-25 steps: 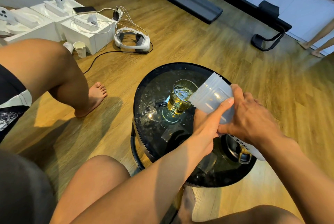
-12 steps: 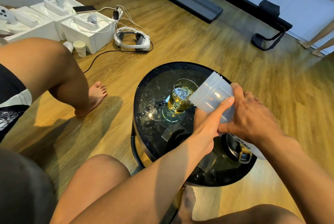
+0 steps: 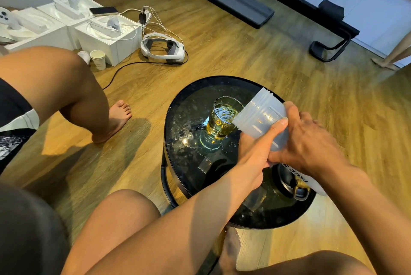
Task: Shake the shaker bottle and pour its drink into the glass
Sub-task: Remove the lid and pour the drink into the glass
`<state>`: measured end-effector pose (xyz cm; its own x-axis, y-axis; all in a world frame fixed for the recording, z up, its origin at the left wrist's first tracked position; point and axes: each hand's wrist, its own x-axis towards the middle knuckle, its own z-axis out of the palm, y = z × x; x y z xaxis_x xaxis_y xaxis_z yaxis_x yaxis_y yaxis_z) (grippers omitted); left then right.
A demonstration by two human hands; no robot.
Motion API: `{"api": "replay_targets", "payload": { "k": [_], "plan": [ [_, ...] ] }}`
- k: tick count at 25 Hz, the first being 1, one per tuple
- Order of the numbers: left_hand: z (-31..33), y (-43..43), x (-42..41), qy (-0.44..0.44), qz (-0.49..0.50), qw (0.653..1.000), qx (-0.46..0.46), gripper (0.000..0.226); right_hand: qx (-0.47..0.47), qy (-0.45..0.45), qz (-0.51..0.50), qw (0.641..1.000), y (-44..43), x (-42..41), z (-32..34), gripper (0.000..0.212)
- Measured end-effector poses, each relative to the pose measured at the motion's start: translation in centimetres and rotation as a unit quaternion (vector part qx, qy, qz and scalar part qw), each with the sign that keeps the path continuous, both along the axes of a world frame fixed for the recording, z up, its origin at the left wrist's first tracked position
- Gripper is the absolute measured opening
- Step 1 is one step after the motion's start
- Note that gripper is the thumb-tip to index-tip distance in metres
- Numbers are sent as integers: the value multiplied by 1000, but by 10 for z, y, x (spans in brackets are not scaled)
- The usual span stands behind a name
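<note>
While the shaker bottle [image 3: 261, 120] hangs tipped mouth-down over the glass [image 3: 223, 119], hardly anything has moved in the last second: same tilt, same grip, the yellow drink sitting at about the same level, roughly two thirds up. No stream shows at the lip, and the translucent body looks drained, so my read is the pour is finished or down to drips, and the task is close to done. The glass stands upright near the far edge of the round black tabletop [image 3: 178, 163], the bottle's open mouth just above and beside its rim on the right; whether they touch, I cannot tell. Both hands are on the bottle. The left hand [image 3: 255, 152] comes up from below, fingers [image 3: 279, 124] curled against the near wall, one tip pressed flat on the plastic. The right hand [image 3: 309, 141] wraps the base from behind, fingers closed round it. A dark lid [image 3: 291, 182] lies on the tabletop toward the near right edge, under the right wrist.
</note>
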<state>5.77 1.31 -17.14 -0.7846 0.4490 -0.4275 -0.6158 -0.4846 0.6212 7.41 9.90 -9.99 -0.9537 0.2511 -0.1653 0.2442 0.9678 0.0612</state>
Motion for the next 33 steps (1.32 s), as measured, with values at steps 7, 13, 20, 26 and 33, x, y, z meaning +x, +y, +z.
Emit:
{"api": "replay_targets", "payload": {
  "k": [7, 13, 20, 26, 33],
  "plan": [
    [0, 0, 0, -3, 5, 1000, 4, 45, 4, 1, 1, 1000, 0, 0, 0, 111],
    [-1, -1, -1, -5, 7, 1000, 7, 46, 4, 0, 2, 1000, 1, -1, 0, 115],
    [-2, 1, 0, -1, 5, 1000, 5, 46, 5, 5, 3, 1000, 1, -1, 0, 113],
    [-3, 1, -1, -4, 7, 1000, 2, 50, 5, 1, 0, 1000, 0, -1, 1, 114],
    [-3, 1, -1, -7, 8, 1000, 7, 53, 5, 0, 3, 1000, -1, -1, 2, 114]
  ]
}}
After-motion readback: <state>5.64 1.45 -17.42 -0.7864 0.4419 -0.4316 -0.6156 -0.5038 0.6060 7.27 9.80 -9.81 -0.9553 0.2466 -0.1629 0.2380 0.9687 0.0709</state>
